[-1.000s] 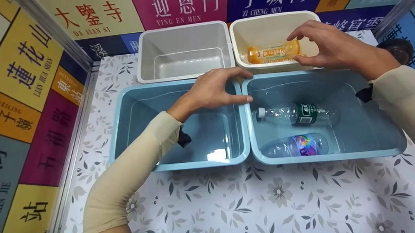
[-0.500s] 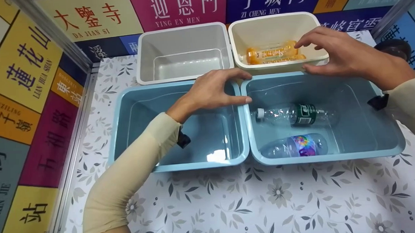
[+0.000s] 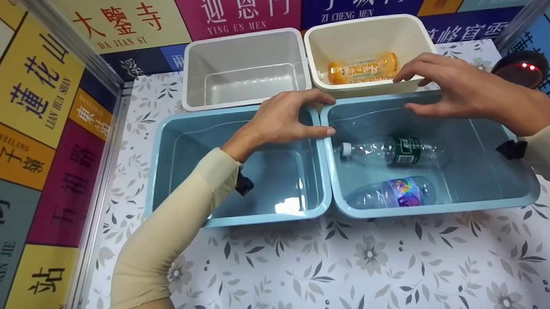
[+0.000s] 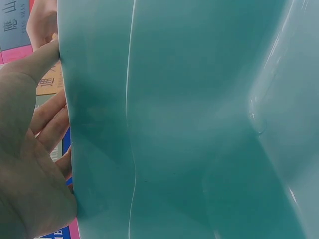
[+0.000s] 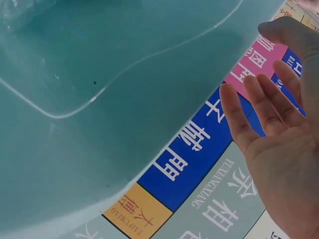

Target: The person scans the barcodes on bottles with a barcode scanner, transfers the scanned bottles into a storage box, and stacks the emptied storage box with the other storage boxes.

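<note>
My left hand (image 3: 280, 120) hovers over the left blue bin (image 3: 238, 220), thumb and fingers spread to where its rim meets that of the right blue bin (image 3: 434, 209). Nothing is in its grasp. My right hand (image 3: 467, 88) is above the back edge of the right bin, fingers apart and holding nothing, as the right wrist view also shows. In that bin lie a clear bottle with a green label (image 3: 404, 151) and a clear bottle with a colourful label (image 3: 402, 192). Orange-labelled bottles (image 3: 363, 69) lie in the cream bin (image 3: 366, 25) behind.
A grey bin (image 3: 243, 39) stands behind the left blue bin, beside the cream one. All stand on a table with a leaf-patterned cloth (image 3: 370, 261). Panels with large characters (image 3: 238, 14) enclose the back and sides. A dark rounded object (image 3: 521, 68) shows behind my right wrist.
My right hand has drawn back from over the cream bin, moving right and toward me, over the right blue bin. My left hand and the bottles have stayed in place.
</note>
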Available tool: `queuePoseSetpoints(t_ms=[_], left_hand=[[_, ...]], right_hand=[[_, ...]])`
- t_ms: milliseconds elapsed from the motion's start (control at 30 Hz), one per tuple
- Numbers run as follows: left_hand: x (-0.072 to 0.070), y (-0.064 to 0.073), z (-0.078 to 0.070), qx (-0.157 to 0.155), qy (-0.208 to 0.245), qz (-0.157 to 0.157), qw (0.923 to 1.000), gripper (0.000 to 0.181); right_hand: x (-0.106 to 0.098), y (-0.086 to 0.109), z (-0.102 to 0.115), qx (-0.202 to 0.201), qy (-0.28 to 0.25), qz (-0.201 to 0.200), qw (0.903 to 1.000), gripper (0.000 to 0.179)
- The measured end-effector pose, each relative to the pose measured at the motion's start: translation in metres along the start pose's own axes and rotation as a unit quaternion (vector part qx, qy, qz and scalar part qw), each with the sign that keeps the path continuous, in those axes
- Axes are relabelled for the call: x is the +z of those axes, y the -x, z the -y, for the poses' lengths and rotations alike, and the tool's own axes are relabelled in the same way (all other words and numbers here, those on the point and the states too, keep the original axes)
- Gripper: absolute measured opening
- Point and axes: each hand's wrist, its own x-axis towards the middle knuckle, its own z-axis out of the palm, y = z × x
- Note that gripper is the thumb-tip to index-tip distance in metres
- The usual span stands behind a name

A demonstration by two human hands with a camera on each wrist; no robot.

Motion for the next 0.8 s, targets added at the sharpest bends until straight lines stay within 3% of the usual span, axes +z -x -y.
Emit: queuePoseSetpoints(t_ms=[500,800], left_hand=[[0.000,0.000,0.000,0.002,-0.001,-0.005,1.0000,0.069],[0.000,0.000,-0.001,-0.004,-0.005,0.000,1.0000,0.070]], right_hand=[[0.002,0.012,0.010,-0.016,0.004,-0.021,0.9996,0.067],[0.005,0.022,0.017,-0.019,-0.002,-0.005,0.9998,0.062]])
